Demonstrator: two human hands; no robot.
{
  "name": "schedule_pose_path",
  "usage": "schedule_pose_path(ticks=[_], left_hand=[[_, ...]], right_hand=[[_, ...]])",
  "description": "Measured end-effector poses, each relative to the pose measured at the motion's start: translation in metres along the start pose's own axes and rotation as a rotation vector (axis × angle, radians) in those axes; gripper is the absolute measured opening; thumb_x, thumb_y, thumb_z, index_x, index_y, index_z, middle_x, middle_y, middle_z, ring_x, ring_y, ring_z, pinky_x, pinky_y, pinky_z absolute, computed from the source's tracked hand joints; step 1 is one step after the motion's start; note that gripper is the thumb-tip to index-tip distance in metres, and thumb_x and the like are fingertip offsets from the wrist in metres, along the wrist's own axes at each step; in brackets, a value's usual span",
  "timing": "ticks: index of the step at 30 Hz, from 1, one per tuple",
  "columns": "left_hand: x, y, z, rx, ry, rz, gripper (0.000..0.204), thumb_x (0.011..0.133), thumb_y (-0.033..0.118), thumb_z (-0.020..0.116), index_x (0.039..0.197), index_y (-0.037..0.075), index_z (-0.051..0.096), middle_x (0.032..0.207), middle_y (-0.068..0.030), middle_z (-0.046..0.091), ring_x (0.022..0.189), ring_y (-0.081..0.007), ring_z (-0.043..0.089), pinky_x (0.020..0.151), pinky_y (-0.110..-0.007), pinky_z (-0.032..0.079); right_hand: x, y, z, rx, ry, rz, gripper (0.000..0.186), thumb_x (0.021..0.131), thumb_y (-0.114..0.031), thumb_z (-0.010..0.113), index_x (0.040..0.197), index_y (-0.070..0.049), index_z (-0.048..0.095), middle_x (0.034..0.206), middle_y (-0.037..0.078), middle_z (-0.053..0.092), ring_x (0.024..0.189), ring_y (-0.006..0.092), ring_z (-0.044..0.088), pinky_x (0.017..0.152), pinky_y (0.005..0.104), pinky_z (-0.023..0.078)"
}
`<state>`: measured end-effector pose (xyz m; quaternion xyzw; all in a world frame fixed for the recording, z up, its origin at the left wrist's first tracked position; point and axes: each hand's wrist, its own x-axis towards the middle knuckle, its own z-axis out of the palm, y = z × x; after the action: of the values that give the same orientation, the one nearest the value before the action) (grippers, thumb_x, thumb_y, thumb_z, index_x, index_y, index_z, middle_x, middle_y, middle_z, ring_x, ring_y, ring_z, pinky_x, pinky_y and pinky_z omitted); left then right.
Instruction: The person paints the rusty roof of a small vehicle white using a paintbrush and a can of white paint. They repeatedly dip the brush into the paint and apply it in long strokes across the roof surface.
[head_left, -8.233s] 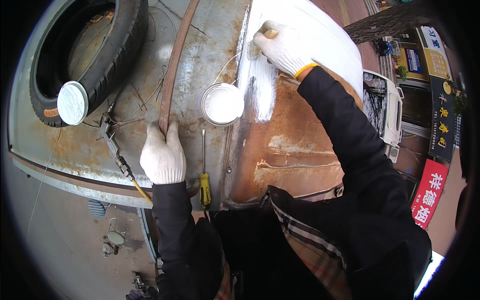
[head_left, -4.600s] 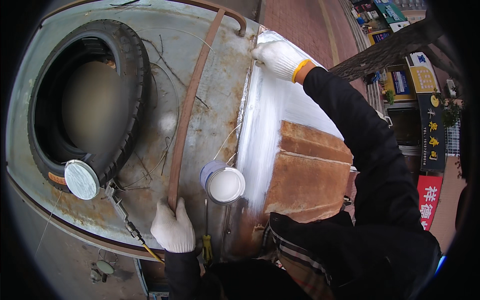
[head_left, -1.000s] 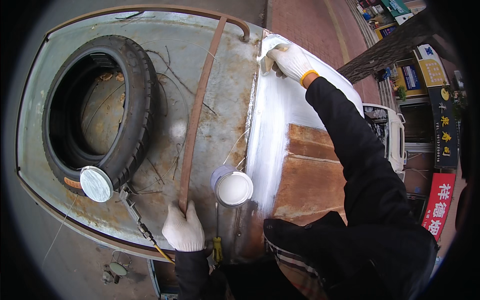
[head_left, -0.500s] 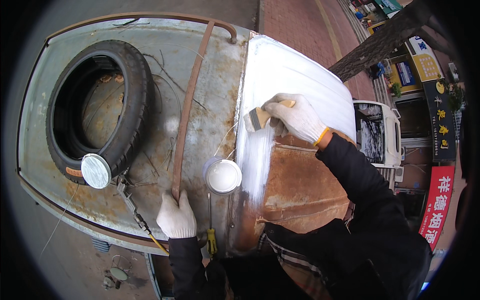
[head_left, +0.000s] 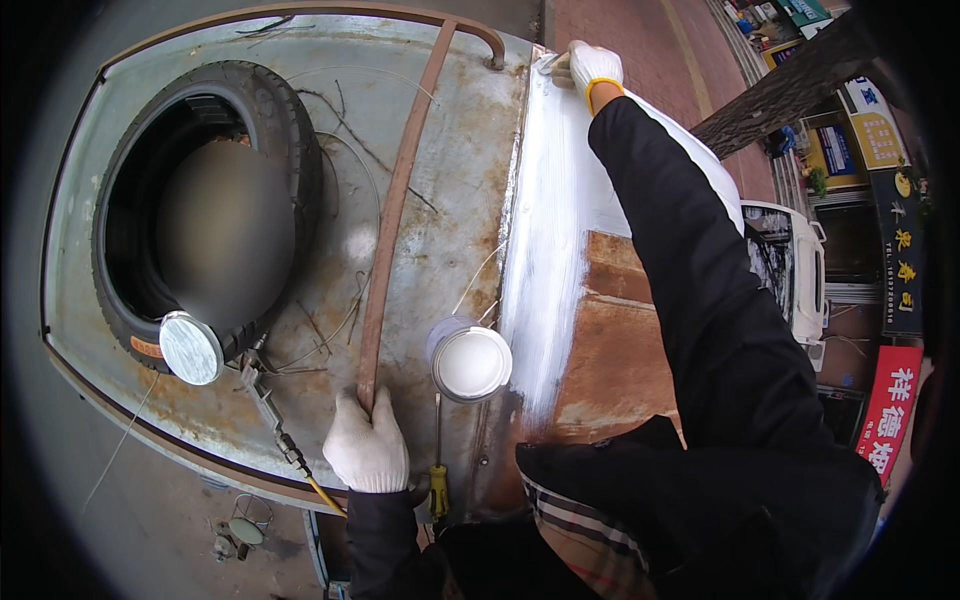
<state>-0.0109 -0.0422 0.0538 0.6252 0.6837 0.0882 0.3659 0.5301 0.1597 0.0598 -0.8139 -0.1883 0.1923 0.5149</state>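
Two risks stand out, judged from how things lie around the open paint can point(head_left: 470, 360), which serves as landmark. The largest is the rusty roof panel point(head_left: 620, 350) just to the can's right: its wet white coat runs from beside the can to the far corner, and the person's dark sleeve point(head_left: 700, 260) stretches low over it, so a sagging arm could smear the paint. Next is the can itself, standing on the grey metal deck point(head_left: 440, 230) near a sloping seam; a knock from the body leaning past it could tip it. Smaller still, the screwdriver with a yellow handle point(head_left: 438, 470) lies just below the can and could roll off the near edge.

Far beyond the can, the right hand point(head_left: 592, 66), gloved in white, is closed round a paintbrush point(head_left: 553, 64) at the panel's far corner. Below-left of the can, the gloved left hand point(head_left: 367, 445) curls over the near end of a rusty bar point(head_left: 400, 210), bracing.

Well right of the can, at street level, hang a red upright sign point(head_left: 890, 405) with white characters, a dark sign point(head_left: 900, 270) with yellow ones, and a smaller yellow board point(head_left: 880, 135). Well left of the can, a round silvery lid point(head_left: 190, 347) leans at a tyre point(head_left: 215, 210).
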Motion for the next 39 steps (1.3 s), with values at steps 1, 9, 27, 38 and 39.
schedule_pose_path(ticks=[1, 9, 27, 38, 39], left_hand=[[0.000, 0.000, 0.000, -0.031, 0.002, 0.007, 0.027, 0.099, 0.027, 0.073, 0.113, 0.003, 0.069, 0.082, -0.0203, 0.072, 0.076, -0.0391, 0.073, 0.070, -0.044, 0.056], [0.000, -0.003, 0.000, 0.001, 0.002, 0.027, 0.028, 0.100, 0.029, 0.072, 0.114, 0.005, 0.070, 0.084, -0.0196, 0.073, 0.079, -0.0392, 0.074, 0.072, -0.045, 0.056], [0.001, -0.016, 0.004, 0.122, 0.052, 0.139, 0.039, 0.100, 0.043, 0.065, 0.106, 0.005, 0.067, 0.094, -0.0278, 0.075, 0.093, -0.0489, 0.073, 0.085, -0.057, 0.056], [0.000, -0.021, 0.008, 0.175, 0.094, 0.182, 0.041, 0.101, 0.045, 0.062, 0.105, 0.004, 0.066, 0.094, -0.0290, 0.075, 0.095, -0.0496, 0.073, 0.087, -0.057, 0.056], [-0.001, -0.020, 0.007, 0.180, 0.090, 0.190, 0.041, 0.101, 0.045, 0.061, 0.108, 0.005, 0.066, 0.095, -0.0292, 0.075, 0.096, -0.0497, 0.073, 0.087, -0.057, 0.056]], right_hand=[[-0.005, 0.000, 0.001, -0.006, -0.051, 0.004, 0.032, 0.098, -0.020, 0.060, 0.105, 0.009, 0.069, 0.088, 0.021, 0.080, 0.067, 0.0296, 0.079, 0.064, 0.0369, 0.066], [-0.109, -0.029, -0.037, -0.508, -0.381, -0.067, 0.030, 0.096, -0.022, 0.061, 0.099, 0.005, 0.075, 0.081, 0.016, 0.078, 0.063, 0.0224, 0.075, 0.062, 0.0346, 0.064], [-0.381, 0.017, -0.105, -0.609, -0.615, -0.297, 0.033, 0.095, -0.028, 0.061, 0.093, 0.001, 0.076, 0.087, 0.026, 0.075, 0.084, 0.0423, 0.075, 0.080, 0.0456, 0.060], [-0.458, -0.016, -0.224, -0.270, -0.612, -0.071, 0.032, 0.099, -0.026, 0.068, 0.115, 0.000, 0.076, 0.098, 0.017, 0.079, 0.080, 0.0256, 0.076, 0.078, 0.0367, 0.060], [-0.456, -0.020, -0.230, -0.355, -0.558, -0.106, 0.032, 0.099, -0.026, 0.068, 0.117, 0.000, 0.076, 0.100, 0.016, 0.079, 0.080, 0.0237, 0.076, 0.077, 0.0358, 0.060]])
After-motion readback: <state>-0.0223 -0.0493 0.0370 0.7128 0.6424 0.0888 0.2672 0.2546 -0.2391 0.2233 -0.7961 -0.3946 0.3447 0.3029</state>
